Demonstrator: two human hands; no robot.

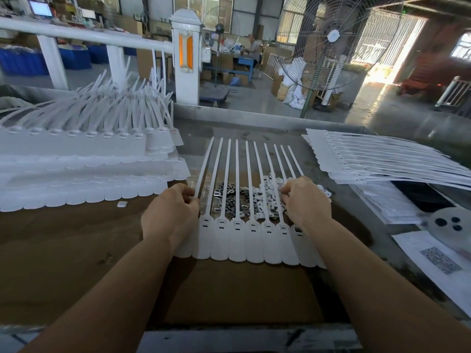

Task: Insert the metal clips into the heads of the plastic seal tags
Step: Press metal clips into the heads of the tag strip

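Left hand (170, 215): at 9 o'clock of centre, knuckles up, fingers curled inward, thumb and fingertips pinched together | Right hand (304, 200): at 3 o'clock, palm down, fingers bent, tips pressed downward | Forearms: bare, extended from 7 and 5 o'clock, converging forward.

White is being shown by the seal tags (251, 240), the stacked tags (84, 159) and the small plastic caps (270, 197). Dull silver-grey is being shown by the metal clips (230, 197). Brown is being displayed by the cardboard (76, 250), blue by the bins (23, 62), orange by the post's panel (185, 52).
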